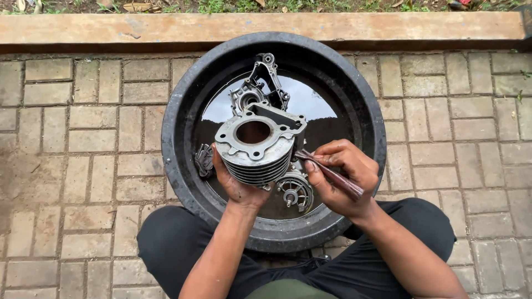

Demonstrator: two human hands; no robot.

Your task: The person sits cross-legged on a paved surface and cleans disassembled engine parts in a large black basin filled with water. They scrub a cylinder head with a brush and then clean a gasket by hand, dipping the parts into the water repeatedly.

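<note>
The left hand [238, 185] cupped a finned metal cylinder [257, 147] from below, fingers wrapped around its ribs. The right hand [338, 177], at the cylinder's three o'clock, pinched a brown-handled brush [330, 173] against its side. Both hung over a round black basin [177, 138] of dark liquid, with a crankcase part [260, 86] at twelve o'clock.

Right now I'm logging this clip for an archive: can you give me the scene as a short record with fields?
Setting: paved brick ground, wooden beam behind
Container: round black basin holding dark liquid
Left hand: holds finned metal engine cylinder from below
Right hand: grips wooden-handled brush, tip at the cylinder's side
In basin: engine case part, small round metal part
Person: seated, dark trousers
</note>
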